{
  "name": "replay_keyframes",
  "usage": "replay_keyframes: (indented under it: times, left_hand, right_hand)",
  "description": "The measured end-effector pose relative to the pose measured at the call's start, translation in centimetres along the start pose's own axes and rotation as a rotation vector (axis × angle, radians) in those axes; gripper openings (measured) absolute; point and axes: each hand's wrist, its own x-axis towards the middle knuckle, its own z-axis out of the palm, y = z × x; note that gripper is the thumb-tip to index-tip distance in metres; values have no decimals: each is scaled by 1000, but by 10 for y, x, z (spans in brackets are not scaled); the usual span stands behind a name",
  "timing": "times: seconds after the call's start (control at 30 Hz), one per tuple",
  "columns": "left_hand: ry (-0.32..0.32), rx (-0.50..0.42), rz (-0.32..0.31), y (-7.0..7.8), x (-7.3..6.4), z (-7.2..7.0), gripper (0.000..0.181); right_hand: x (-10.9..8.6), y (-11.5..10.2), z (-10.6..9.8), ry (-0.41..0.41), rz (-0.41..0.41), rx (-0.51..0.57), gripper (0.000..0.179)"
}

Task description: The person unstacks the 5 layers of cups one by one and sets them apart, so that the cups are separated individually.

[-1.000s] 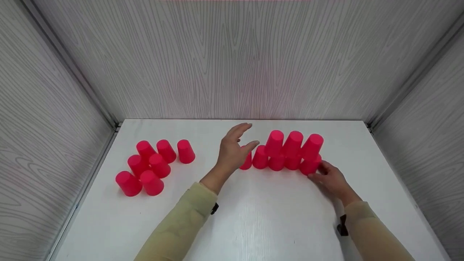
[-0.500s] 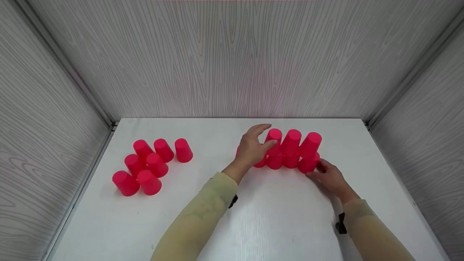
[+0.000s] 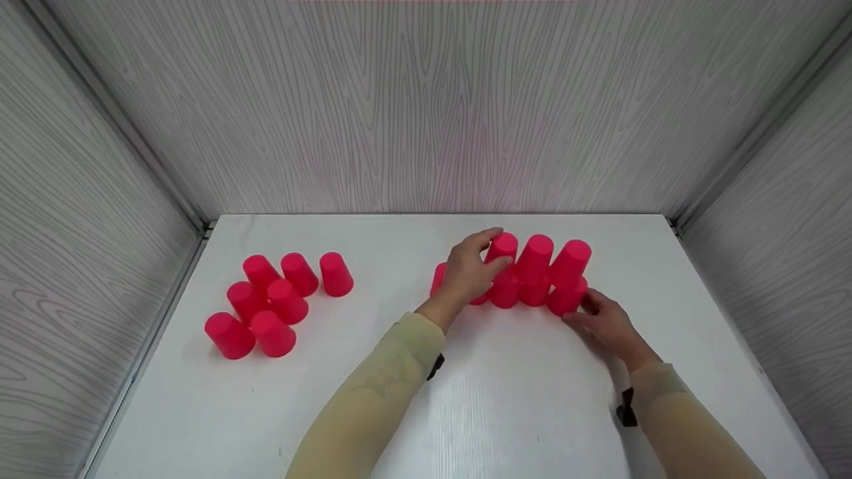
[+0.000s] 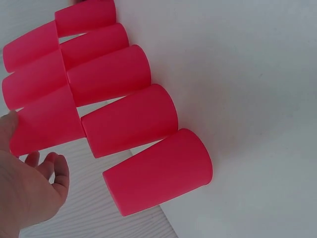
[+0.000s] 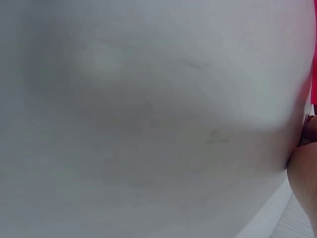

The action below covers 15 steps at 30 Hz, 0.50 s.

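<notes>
Flanking a two-tier row of pinkish-red cups [image 3: 534, 263] on the white bench [image 3: 506, 399]: two hands. Left hand [image 3: 467, 273]: thumb and fingers curved round the leftmost upper cup [image 4: 47, 121]; firmness of hold cannot be told. Right hand [image 3: 604, 326]: thumb and fingers pinching the rightmost lower cup [image 3: 564, 301] from its outer side. Row: five cups below, three above, all upright, narrow ends up. Well apart, to the left: seven matching single cups [image 3: 287, 303], grouped loosely, likewise narrow ends up. Sleeves [image 3: 373, 386]: long, pale yellow.
</notes>
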Motion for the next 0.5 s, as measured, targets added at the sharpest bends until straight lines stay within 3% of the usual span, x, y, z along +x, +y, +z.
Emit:
replay_keyframes:
  times: [0.23, 0.5]
  left_hand:
    - [42, -31, 31, -2, -4, -5, 61]
    - [112, -37, 106, -5, -13, -25, 58]
  right_hand:
    - [-1, -2, 1, -2, -12, 11, 94]
    - [-1, -4, 3, 6, -5, 27, 94]
